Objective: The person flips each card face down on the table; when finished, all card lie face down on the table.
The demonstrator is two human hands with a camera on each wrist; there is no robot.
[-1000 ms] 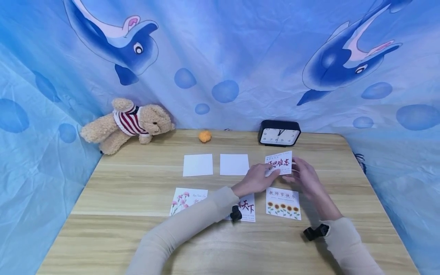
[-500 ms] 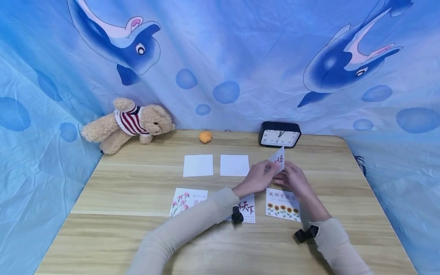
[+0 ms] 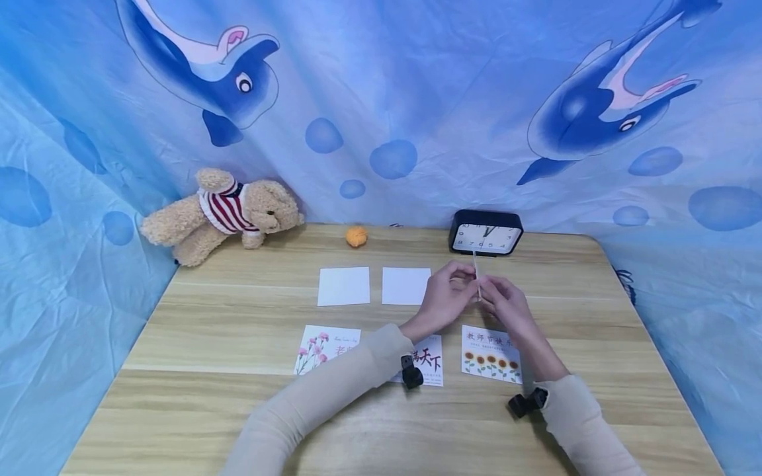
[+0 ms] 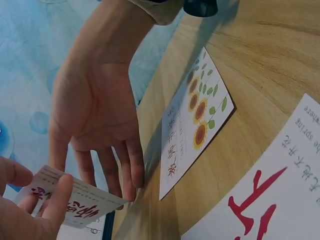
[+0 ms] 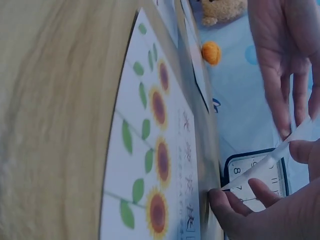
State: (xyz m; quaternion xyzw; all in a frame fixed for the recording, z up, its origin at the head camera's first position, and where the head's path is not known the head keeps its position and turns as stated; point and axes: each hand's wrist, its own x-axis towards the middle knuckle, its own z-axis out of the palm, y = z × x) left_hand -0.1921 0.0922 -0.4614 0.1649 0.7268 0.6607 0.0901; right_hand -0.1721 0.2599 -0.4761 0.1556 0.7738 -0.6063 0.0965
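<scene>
One held card [image 4: 102, 197] stands on edge between two hands, above the right end of a back row of two blank cards [image 3: 343, 286]. In front lie three printed ones: a pink-flower card [image 3: 312, 347], a red-letter card [image 3: 428, 360] and a sunflower card [image 3: 488, 354]. The left hand [image 3: 443, 296] pinches the held card between thumb and fingers; the right hand [image 3: 508, 307] grips it from the opposite side.

Behind, on the table [image 3: 172, 410], are one clock [image 3: 487, 237], one orange ball [image 3: 356, 236] and one bear [image 3: 223, 211] lying on its side; two dolphins [image 3: 238, 82] mark the backdrop [image 3: 464, 66]. The left sleeve [image 3: 327, 383] hides parts of the pink-flower and red-letter cards from the head view.

The held card is white with red script and small grey print, seen nearly edge-on from above.
</scene>
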